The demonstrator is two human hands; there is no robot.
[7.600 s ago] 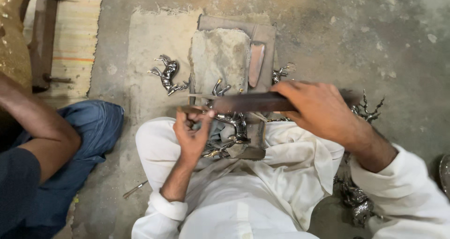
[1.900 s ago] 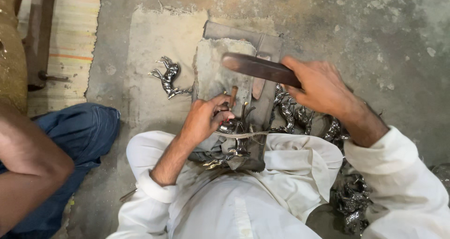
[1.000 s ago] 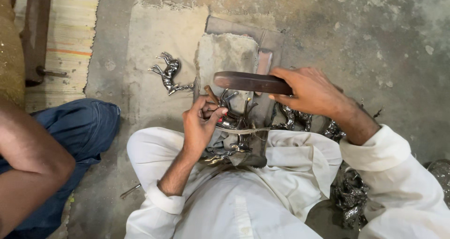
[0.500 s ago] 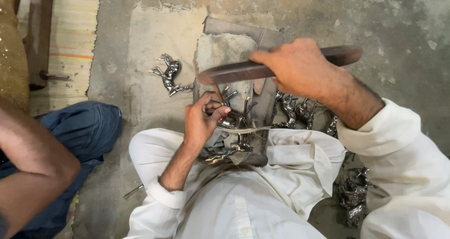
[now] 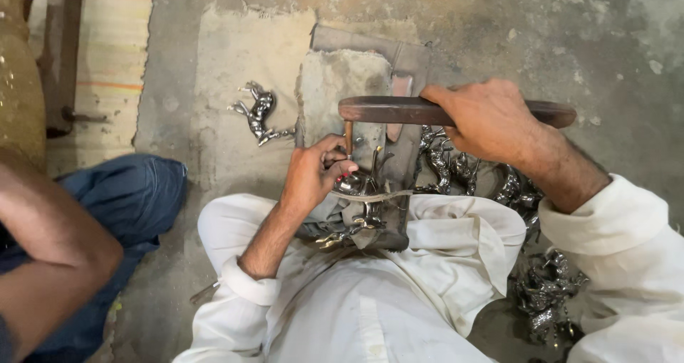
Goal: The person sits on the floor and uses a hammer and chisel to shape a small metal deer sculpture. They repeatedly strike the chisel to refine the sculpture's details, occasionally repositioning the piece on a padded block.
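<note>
Above the lap, a long wooden file [image 5: 399,111] is gripped crosswise by the right hand [image 5: 488,117], just above the metal figurine [image 5: 356,185] pinched in the left hand [image 5: 313,174] fingers.

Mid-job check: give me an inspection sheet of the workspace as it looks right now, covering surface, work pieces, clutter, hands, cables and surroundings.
Surface: rough concrete floor with a paler patch; a worn block sits in front of the person's lap.
Job's things: small shiny metal figurine held over the block; long dark wooden tool above it.
Clutter: one metal animal figurine lying alone on the floor; a heap of similar figurines by the right arm, more near the right knee.
Hands: left hand pinches the small figurine; right hand has a closed grip on the wooden tool.
Cables: nothing seen.
Surroundings: another person's arm and blue trousers at left; striped mat beyond.
</note>
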